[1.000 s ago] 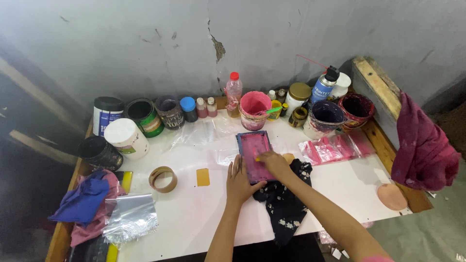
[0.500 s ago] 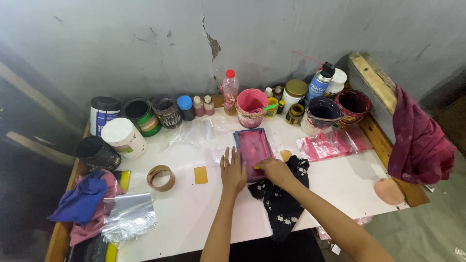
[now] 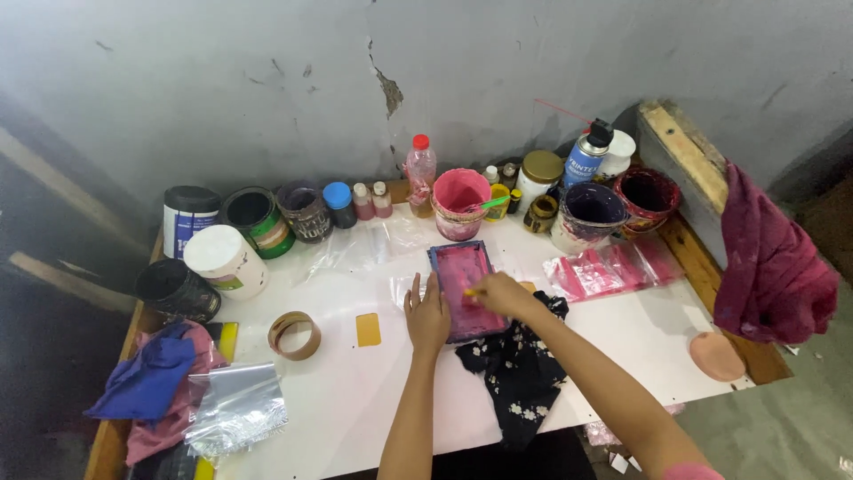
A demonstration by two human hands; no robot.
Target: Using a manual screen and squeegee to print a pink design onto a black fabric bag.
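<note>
Your right hand (image 3: 499,294) pinches a small yellow tool (image 3: 468,292) against the pink-smeared framed screen (image 3: 462,286), fingers closed round it; your left hand (image 3: 427,316) lies flat and open, holding nothing, pressing the frame's left edge; black floral cloth (image 3: 520,373) spreads just below your right wrist; beyond the frame stands a pink paint pot (image 3: 461,203); left of your flat hand lie a yellow card (image 3: 368,329) and a tape roll (image 3: 295,334).

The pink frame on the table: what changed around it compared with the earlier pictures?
Little changed. The right hand shifted slightly across the pink frame, holding a small yellow tool whose shape is unclear. The left hand stayed flat at the frame's left edge. Frame, black cloth and tape roll stayed put.
</note>
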